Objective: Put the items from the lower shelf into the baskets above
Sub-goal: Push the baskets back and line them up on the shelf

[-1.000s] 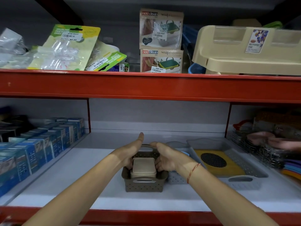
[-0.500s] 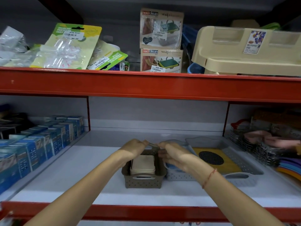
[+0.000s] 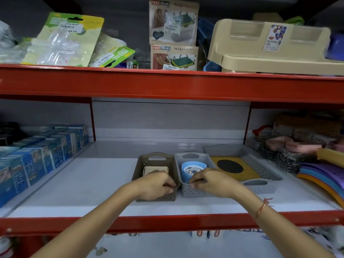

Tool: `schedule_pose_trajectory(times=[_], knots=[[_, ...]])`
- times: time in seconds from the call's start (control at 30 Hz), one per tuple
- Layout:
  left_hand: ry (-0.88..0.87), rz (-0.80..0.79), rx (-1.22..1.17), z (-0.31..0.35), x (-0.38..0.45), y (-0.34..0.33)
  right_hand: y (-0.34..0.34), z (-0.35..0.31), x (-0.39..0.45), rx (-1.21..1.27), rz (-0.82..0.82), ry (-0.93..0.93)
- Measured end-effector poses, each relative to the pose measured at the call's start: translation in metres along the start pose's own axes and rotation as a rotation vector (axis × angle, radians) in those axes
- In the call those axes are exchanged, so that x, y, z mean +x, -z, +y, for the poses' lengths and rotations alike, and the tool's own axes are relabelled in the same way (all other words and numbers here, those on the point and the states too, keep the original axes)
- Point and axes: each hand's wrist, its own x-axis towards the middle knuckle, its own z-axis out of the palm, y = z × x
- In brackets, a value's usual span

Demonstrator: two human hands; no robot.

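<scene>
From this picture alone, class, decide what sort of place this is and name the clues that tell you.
Most likely a household-goods shop. Boxed soap dispensers carry barcode price stickers, identical blue boxes stand in rows, and goods sit on red metal shelving.

Our left hand (image 3: 155, 185) covers the brown basket's (image 3: 147, 161) front rim and part of the beige box (image 3: 155, 169). The right-side goods (image 3: 297, 146) are blurred.

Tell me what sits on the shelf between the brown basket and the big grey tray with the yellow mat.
In the head view, a small grey basket holding a blue cup stands between the brown basket and the grey tray.
</scene>
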Motion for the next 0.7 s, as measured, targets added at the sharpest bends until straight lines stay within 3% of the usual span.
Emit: schedule_pose_trajectory(times=[0.43,0.7], knots=[[-0.049,0.012,-0.035,0.009,-0.031,-0.013,0.003,-0.002,-0.038,-0.039,-0.131,0.17],[-0.015,-0.021,0.016,0.023,-0.043,-0.011,0.001,0.003,-0.043,0.004,-0.114,0.185]])
